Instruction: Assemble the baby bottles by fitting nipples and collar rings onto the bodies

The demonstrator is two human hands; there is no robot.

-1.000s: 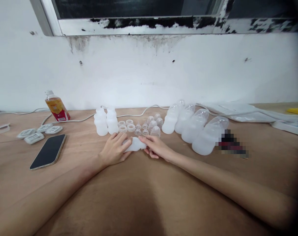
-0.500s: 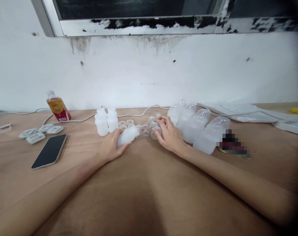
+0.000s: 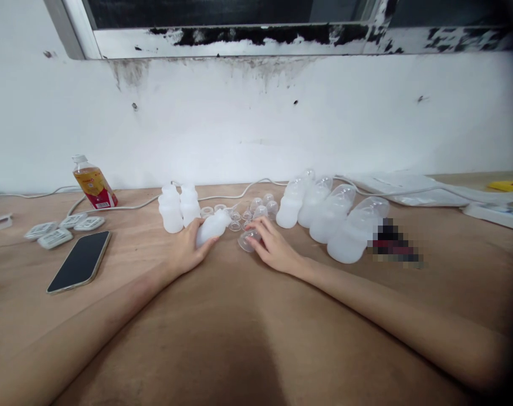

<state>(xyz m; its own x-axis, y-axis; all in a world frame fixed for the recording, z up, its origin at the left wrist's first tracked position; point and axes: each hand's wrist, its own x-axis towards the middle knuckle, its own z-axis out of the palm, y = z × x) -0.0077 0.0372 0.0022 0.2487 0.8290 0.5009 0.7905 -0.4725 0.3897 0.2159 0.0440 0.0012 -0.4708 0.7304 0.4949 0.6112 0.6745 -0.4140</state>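
My left hand point(image 3: 189, 247) is closed round a frosted white baby bottle point(image 3: 211, 226), tilted with its nipple end toward the right. In the fingers of my right hand point(image 3: 277, 246) is a clear dome-shaped bottle cap point(image 3: 247, 241), just above the table. Behind it stand several more clear caps point(image 3: 269, 206). Small clear nipples point(image 3: 235, 221) sit between the two hands, partly hidden. White collar rings point(image 3: 206, 211) are half covered by the held bottle. Two open frosted bottles point(image 3: 171, 211) stand at the left, and several capped bottles point(image 3: 349, 237) stand in a slanting row at the right.
A phone point(image 3: 79, 262) lies at the left beside several small white packs point(image 3: 56, 237). A drink bottle point(image 3: 94, 183) stands near the wall. A white cable point(image 3: 235, 196) runs along the back. Plastic bags point(image 3: 404, 189) and a pixelated dark object point(image 3: 394, 245) are at the right.
My right hand left the bottle, reached to the clear caps and drew one toward the held bottle. My left hand kept the bottle and shifted it slightly left.
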